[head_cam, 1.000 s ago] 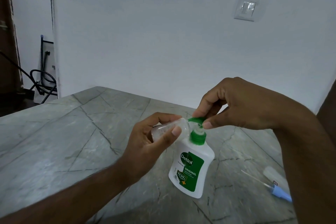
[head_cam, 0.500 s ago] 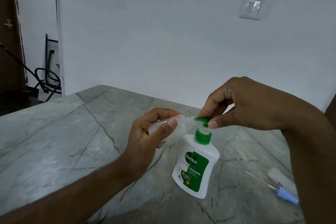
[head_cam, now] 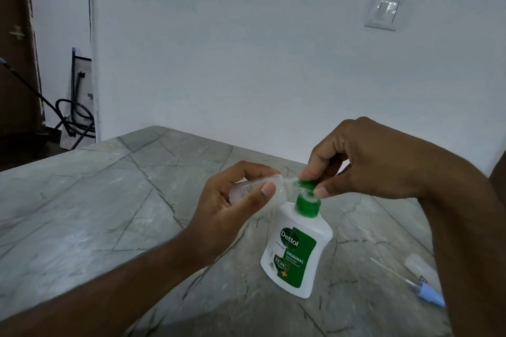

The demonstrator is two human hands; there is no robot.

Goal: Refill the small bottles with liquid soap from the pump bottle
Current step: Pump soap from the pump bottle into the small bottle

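A white pump bottle point(head_cam: 297, 249) with a green label stands on the grey marble table point(head_cam: 82, 213). My right hand point(head_cam: 364, 161) pinches its green pump head point(head_cam: 306, 185) between thumb and fingers. My left hand point(head_cam: 232, 205) grips a small clear bottle point(head_cam: 276, 189), held on its side with its open neck against the pump's spout. Most of the small bottle is hidden by my fingers.
At the table's right, partly behind my right forearm, lie a small clear bottle point(head_cam: 419, 265) and a blue spray cap point(head_cam: 430, 295) with a thin dip tube. A white wall with a light switch point(head_cam: 383, 12) rises behind the table. Cables sit on the floor at the far left.
The pump head has risen a little under my right fingers. My left hand still holds the small bottle's neck at the spout. The view has shifted slightly.
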